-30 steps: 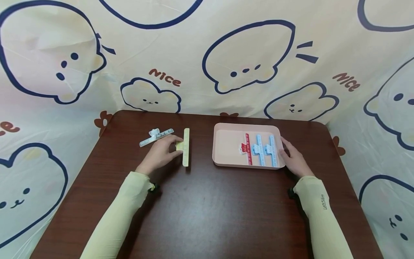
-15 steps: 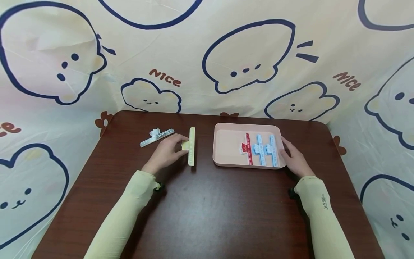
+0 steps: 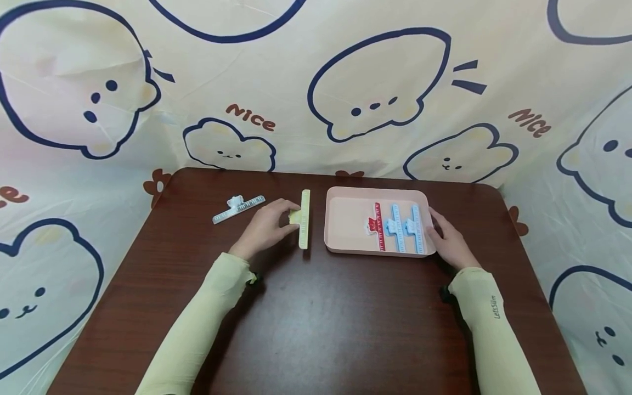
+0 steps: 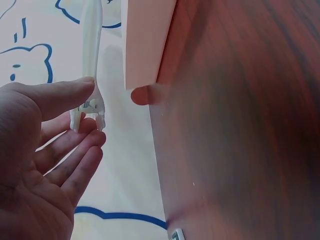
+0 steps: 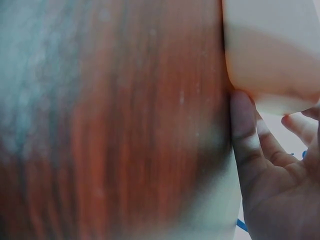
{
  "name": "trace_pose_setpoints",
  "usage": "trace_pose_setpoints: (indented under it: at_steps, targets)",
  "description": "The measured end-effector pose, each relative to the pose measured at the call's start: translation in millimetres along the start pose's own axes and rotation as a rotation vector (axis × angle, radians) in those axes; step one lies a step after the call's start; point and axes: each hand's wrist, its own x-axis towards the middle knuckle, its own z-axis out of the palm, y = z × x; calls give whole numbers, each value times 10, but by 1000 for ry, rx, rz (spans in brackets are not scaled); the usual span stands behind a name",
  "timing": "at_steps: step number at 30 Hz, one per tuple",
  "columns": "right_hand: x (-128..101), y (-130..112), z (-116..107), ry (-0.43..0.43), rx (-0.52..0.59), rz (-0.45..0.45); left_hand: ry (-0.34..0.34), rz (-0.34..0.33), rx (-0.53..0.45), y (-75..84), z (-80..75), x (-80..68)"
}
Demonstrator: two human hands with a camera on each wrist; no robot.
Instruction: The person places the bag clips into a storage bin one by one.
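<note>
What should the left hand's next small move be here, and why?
Probably carry the yellow clip rightward over the tray's near wall. The left hand pinches it just beside the tray, where three clips already lie in a row and the right hand steadies the far side.

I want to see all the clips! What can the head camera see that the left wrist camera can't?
Only the head view shows the red clip and two blue clips inside the pink tray, the white clip on the table, and the right hand. Only the left wrist view shows the left palm and fingers close up. Both show the left hand pinching the yellow clip beside the tray.
</note>
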Motion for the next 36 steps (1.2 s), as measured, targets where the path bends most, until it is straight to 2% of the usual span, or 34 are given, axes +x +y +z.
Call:
trace_pose_setpoints:
  at_steps: [12,25,31,36]
  targets:
    - [4,-4,-11,-5,14,3,-13,49,-15,174,140,212]
    - [-9,0,-12,-2,23,5,-34,63,-35,407,279,437]
    - [-3,19,-5,-2,27,10,-27,85,-26,465,378,523]
    - [4,37,-15,-1,26,1,-37,75,-30,507,455,576]
